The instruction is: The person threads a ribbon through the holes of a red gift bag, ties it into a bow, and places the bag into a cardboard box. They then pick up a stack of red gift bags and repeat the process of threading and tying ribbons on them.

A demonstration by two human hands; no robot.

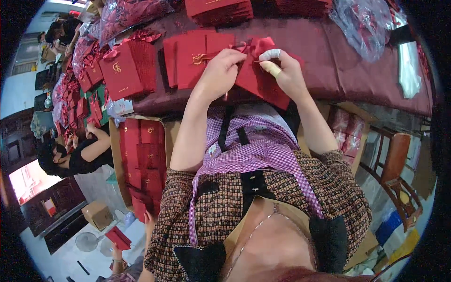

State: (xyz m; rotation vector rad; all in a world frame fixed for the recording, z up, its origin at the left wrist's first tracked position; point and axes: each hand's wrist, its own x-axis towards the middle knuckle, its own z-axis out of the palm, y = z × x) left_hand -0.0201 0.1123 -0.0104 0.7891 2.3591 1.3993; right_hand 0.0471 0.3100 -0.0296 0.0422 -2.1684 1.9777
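A flat red gift bag (pixel 268 89) lies aslant before me on the dark red tablecloth, with a red ribbon (pixel 261 46) at its upper edge. My left hand (pixel 220 73) pinches the ribbon's left part between its fingertips. On the other side my right hand (pixel 285 74) is closed, thumb against forefinger, on the ribbon's right part. White tape wraps one of its fingers and yellowish tape its thumb. The fingertips partly cover the ribbon, so its exact form is hard to see. Beside my left hand lie several red bags (pixel 185 58) with gold print.
A thick stack of red bags (pixel 123 70) stands at the left, and more stacks (pixel 218 11) lie at the back. Clear plastic (pixel 364 28) sits back right. Below the table's edge is a carton (pixel 117 164) of red bags. Other people work at the left; a wooden chair (pixel 397 160) stands right.
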